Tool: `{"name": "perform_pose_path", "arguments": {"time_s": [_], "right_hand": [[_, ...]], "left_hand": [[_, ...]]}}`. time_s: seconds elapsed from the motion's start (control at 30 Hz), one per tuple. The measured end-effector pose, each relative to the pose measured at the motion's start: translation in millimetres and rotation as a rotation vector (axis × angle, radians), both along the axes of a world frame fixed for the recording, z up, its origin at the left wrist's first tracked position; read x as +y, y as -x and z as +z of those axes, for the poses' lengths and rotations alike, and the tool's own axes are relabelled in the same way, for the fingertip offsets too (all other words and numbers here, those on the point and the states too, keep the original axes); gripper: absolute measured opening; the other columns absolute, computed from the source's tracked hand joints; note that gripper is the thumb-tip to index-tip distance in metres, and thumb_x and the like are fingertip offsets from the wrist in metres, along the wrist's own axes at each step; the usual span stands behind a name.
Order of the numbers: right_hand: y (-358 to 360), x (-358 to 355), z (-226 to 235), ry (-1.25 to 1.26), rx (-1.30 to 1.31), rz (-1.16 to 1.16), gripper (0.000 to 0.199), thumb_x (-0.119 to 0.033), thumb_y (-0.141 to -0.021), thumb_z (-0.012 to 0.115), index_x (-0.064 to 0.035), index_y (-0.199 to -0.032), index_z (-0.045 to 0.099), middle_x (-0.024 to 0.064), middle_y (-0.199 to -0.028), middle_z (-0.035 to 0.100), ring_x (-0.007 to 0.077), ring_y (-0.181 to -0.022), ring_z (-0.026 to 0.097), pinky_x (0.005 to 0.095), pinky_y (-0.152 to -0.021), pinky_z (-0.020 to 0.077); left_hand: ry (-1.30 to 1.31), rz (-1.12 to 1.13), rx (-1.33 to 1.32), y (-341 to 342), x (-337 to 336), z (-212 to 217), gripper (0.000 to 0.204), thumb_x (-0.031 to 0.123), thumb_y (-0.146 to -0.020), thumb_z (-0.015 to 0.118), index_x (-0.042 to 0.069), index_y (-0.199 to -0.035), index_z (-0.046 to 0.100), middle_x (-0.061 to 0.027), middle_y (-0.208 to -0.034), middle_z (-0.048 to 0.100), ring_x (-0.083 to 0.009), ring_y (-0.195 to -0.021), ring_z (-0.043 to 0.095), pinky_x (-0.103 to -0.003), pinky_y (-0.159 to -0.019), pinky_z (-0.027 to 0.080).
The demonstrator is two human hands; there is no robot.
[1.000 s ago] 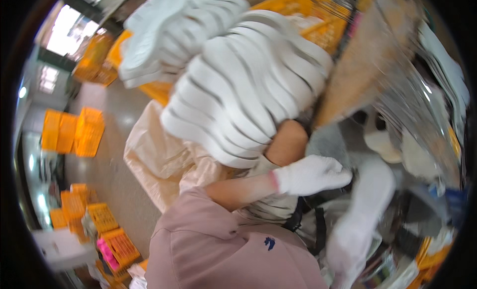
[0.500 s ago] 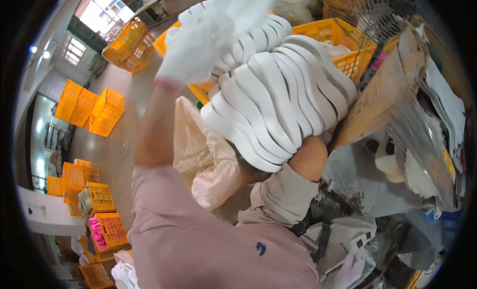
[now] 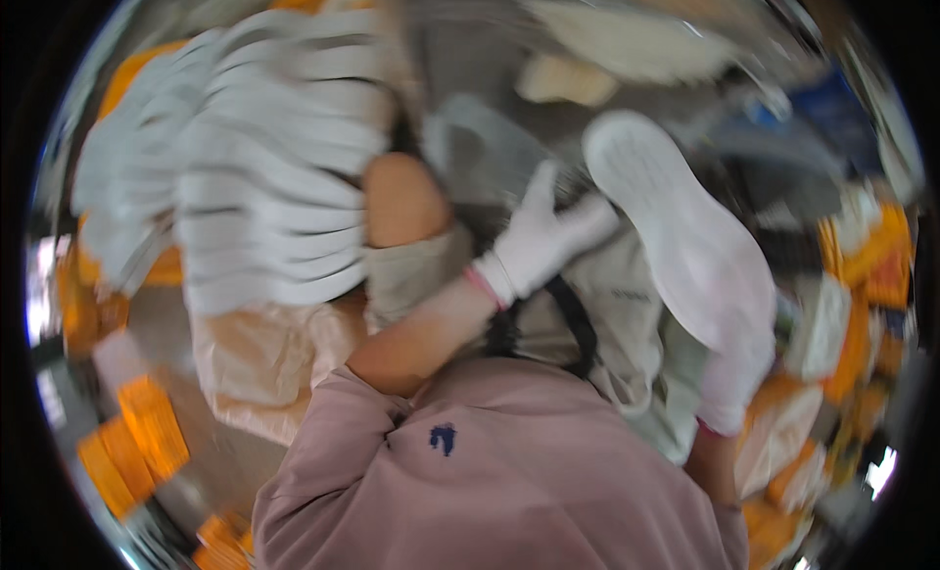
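Our gloved right hand (image 3: 736, 359) fingers wrapped on a white shoe sole (image 3: 676, 237) held over our lap, gloved left hand (image 3: 544, 235) fingers spread wide, touching its heel, stacked white soles (image 3: 264, 193) crowding left, orange crates (image 3: 132, 443) blurred below.

bag: a crumpled beige plastic bag (image 3: 259, 359), lower left beside the knee.
crates: blurred orange crates (image 3: 132, 443) along the left rim.
labels, signs, screens: none discernible.

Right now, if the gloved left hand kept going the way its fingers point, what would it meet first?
The left hand in its white glove points up and to the right. First in that line is probably the white shoe sole held by the right hand, though the picture is blurred and depth is unclear.
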State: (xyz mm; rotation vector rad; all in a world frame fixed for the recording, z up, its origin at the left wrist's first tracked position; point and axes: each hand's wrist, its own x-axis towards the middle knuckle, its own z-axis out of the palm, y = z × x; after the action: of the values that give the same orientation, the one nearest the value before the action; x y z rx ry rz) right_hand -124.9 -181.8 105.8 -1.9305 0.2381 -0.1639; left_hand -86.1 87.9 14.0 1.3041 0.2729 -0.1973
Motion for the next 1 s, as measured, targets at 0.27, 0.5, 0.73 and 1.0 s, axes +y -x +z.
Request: {"name": "perform_pose_path", "arguments": {"time_s": [0.27,0.5,0.73,1.0], "right_hand": [[21.8,54.7,-11.5,0.465,-0.257,0.110,0.063,-0.015,-0.096,0.069,0.0063,-0.151,0.047,0.0241,-0.137,0.063,0.0334,-0.122,0.063,0.0424,-0.103,0.0508],[-124.4,64.9,-28.0,0.376,-0.252,0.318,0.066,-0.012,-0.089,0.063,0.0020,-0.152,0.047,0.0322,-0.131,0.065,0.0475,-0.110,0.071,0.0509,-0.089,0.0595],[-191.8,88.0,-50.9,0.433,-0.373,0.424,0.011,-0.013,-0.083,0.069,-0.0023,-0.085,0.066,0.0245,-0.100,0.067,0.0469,-0.088,0.068,0.0553,-0.072,0.0562],[-236.6,111.3,-77.5,0.342,-0.118,0.376,0.033,-0.031,-0.091,0.063,0.0002,-0.089,0.075,0.0293,-0.091,0.072,0.0481,-0.096,0.069,0.0523,-0.084,0.0577]], "left_hand": [[0.898,0.209,0.121,-89.8,-83.4,-17.1,0.035,0.015,-0.101,0.069,0.000,-0.133,0.067,-0.0095,-0.124,0.072,-0.0221,-0.111,0.070,-0.037,-0.099,0.056],[-0.072,-0.018,-0.440,-191.0,-40.3,-83.5,0.036,0.026,-0.108,0.060,0.003,-0.136,0.064,-0.0071,-0.128,0.072,-0.0231,-0.115,0.070,-0.037,-0.099,0.055],[-0.279,0.034,0.358,-166.9,54.2,-83.7,0.071,0.046,-0.096,0.078,-0.005,-0.142,0.061,-0.0100,-0.134,0.070,-0.0212,-0.119,0.067,-0.033,-0.099,0.053],[-0.495,-0.214,0.034,-82.6,68.7,-28.3,0.074,0.026,-0.096,0.078,-0.009,-0.154,0.047,-0.0126,-0.137,0.066,-0.0183,-0.121,0.065,-0.030,-0.102,0.052]]}}
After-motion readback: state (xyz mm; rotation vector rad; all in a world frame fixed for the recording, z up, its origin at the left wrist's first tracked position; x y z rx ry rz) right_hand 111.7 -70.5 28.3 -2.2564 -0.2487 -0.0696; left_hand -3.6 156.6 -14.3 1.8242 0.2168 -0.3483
